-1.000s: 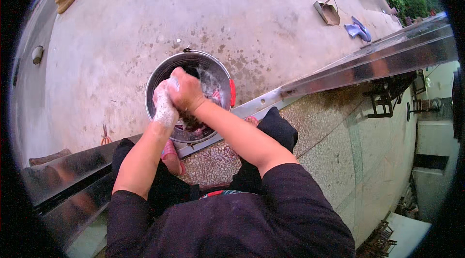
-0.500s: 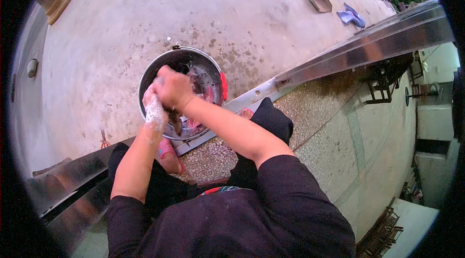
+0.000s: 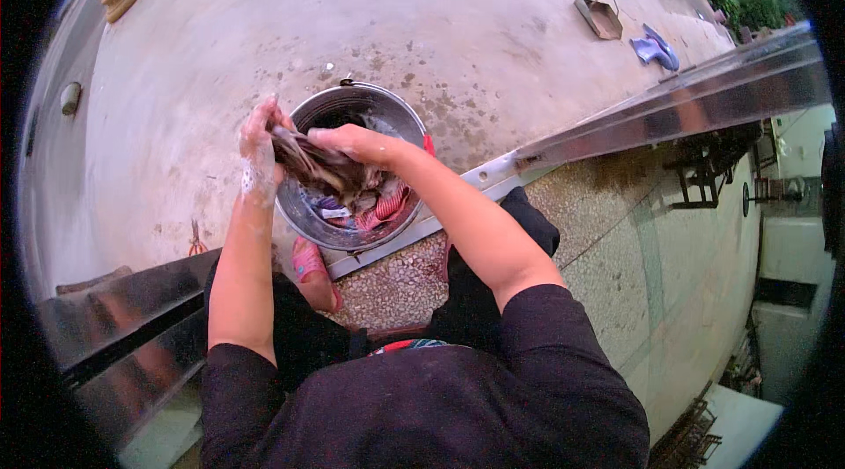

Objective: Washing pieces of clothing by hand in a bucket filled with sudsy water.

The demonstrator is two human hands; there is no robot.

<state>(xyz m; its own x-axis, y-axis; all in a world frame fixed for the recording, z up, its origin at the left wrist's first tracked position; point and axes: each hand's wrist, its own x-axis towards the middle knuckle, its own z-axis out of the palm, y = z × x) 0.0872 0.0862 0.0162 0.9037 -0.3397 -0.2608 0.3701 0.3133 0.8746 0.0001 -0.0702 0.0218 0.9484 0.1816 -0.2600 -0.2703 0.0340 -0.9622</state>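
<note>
A wet dark brown cloth [image 3: 319, 165] stretches between my two hands above a round metal bucket [image 3: 295, 227]. At the bucket's left rim, my left hand [image 3: 259, 133] grips one end, with suds on its wrist. Over the middle, my right hand [image 3: 354, 143] is closed on the other side of the cloth. The cloth hangs in folds down into the bucket. Below it lies a red-and-white striped cloth [image 3: 385, 208], beside a small white label-like patch [image 3: 334, 213]. Soapy water shows at the far side inside.
The bucket stands against a metal door sill [image 3: 488, 173], with my pink sandal [image 3: 310, 263] close by. Wet spots mark the concrete floor [image 3: 220, 47]. A long-handled dustpan [image 3: 599, 18] and purple boots [image 3: 655, 48] are at the far right. Red-handled scissors [image 3: 195, 240] lie left.
My hands were together and blurred over the bucket; now they are apart with the brown cloth spread between them. The left hand has moved to the left rim. The view has shifted slightly.
</note>
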